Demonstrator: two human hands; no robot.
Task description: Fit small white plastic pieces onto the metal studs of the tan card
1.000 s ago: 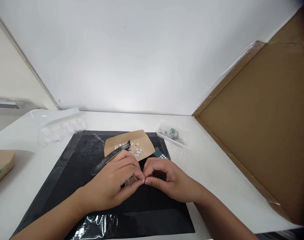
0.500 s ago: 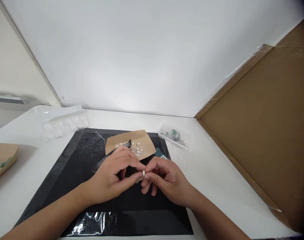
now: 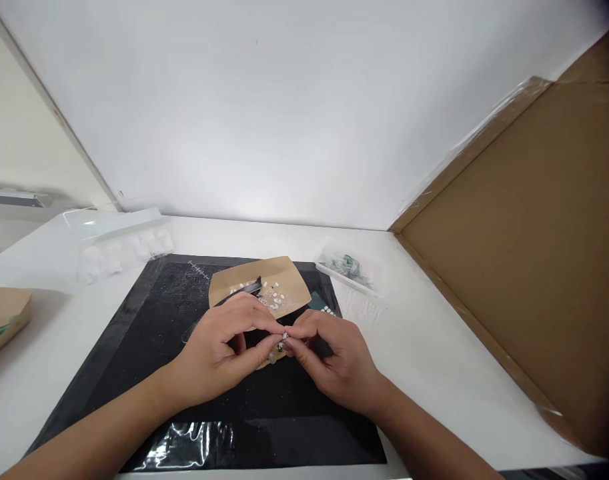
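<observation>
My left hand and my right hand meet over the black mat, thumbs and forefingers pinched together. Between the fingertips is a tiny white piece, gripped from both sides; its exact kind is too small to make out. Just beyond the hands lies a brown paper tray with several small white pieces and a dark slim tool in it. Below the fingertips shows part of another tan object, mostly hidden by my hands.
A clear plastic box with green and clear bits stands at the right back. At the left back is a clear compartment case. Another paper tray sits at the left edge. A cardboard panel borders the right side.
My right fingers have closed in more tightly around the tiny white piece, and less of it shows. More of the tan object under my hands is visible. The view has shifted slightly.
</observation>
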